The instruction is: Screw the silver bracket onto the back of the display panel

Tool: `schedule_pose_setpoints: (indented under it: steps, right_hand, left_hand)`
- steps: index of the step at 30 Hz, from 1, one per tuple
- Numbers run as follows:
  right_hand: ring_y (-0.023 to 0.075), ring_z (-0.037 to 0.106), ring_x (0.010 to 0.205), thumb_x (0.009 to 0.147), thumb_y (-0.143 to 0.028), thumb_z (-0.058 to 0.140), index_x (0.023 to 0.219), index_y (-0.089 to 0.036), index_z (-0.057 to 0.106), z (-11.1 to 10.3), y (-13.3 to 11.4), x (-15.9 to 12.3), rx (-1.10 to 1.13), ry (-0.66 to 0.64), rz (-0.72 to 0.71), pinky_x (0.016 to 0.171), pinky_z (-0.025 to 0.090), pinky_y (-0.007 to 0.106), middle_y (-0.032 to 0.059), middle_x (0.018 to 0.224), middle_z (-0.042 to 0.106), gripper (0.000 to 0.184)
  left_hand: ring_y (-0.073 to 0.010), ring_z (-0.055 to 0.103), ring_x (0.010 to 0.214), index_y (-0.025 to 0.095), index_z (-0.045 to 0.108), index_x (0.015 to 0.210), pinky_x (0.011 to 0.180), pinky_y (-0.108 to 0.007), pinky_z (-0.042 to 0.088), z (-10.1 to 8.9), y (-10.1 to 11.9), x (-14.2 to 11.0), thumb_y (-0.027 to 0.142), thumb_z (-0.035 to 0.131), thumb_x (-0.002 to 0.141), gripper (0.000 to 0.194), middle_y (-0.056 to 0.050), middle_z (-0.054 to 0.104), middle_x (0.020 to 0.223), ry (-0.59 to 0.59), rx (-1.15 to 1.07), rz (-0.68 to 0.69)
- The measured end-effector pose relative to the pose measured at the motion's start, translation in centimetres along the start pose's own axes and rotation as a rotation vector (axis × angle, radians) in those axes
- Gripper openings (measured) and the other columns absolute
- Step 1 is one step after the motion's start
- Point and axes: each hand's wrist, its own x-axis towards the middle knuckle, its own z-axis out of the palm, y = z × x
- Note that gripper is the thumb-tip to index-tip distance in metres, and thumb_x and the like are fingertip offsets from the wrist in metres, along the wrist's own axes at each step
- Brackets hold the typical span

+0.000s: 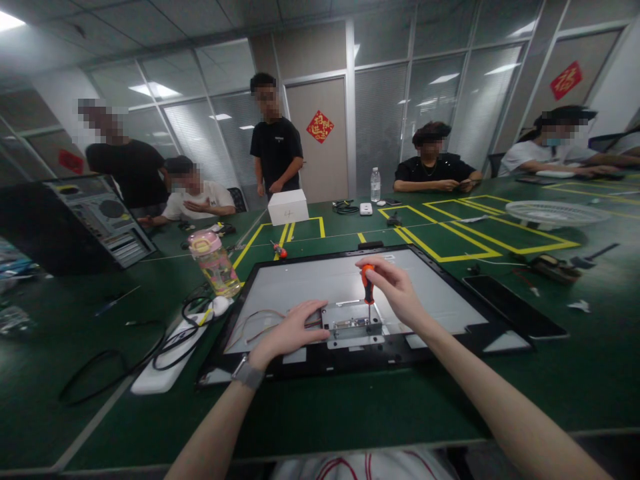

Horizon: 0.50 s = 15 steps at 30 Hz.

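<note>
A flat display panel (pixel 310 280) with a black frame lies on the table in front of me, its pale back facing up. Near its front edge sits a metal bracket (pixel 354 340) with a small board or part inside. My right hand (pixel 397 287) grips an orange and black screwdriver (pixel 369 285) by its handle; the shaft points straight down at the bracket's right side. Whether the tip sits in a screw is too small to tell. With fingers stretched out, my left hand (pixel 295 330) rests at the bracket's left edge, beside thin cables (pixel 255 317).
Left of the panel are a pink-lidded bottle (pixel 215 263), a white power strip (pixel 170 357) with black cords and a computer case (pixel 75 227). A black phone-like slab (pixel 513 303) lies right. Behind stand another screwdriver (pixel 280 251) and a white box (pixel 289 207). Several people surround the table.
</note>
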Motion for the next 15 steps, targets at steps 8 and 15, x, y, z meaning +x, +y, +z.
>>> schedule_pose_setpoints:
  steps: [8, 15]
  right_hand:
    - [0.0191, 0.059, 0.083, 0.078, -0.029, 0.068, 0.09, -0.025, 0.07, 0.26, 0.46, -0.08, -0.032, 0.132, -0.048, 0.078, 0.048, 0.035, 0.003, 0.088, 0.064, 0.012]
    - [0.0198, 0.061, 0.088, 0.092, -0.027, 0.045, 0.104, -0.025, 0.067, 0.19, -0.01, -0.25, -0.002, 0.044, -0.015, 0.081, 0.047, 0.038, 0.0047, 0.093, 0.066, 0.025]
  left_hand:
    - [-0.0263, 0.039, 0.131, 0.025, 0.043, 0.137, 0.112, -0.039, 0.027, 0.02, -0.02, 0.06, 0.052, 0.063, 0.08, 0.066, -0.006, 0.044, 0.143, 0.006, 0.011, 0.01]
    - [-0.0267, 0.039, 0.131, 0.026, 0.043, 0.138, 0.112, -0.04, 0.027, 0.15, -0.38, 0.09, 0.053, 0.063, 0.079, 0.068, -0.006, 0.043, 0.143, 0.008, 0.003, 0.003]
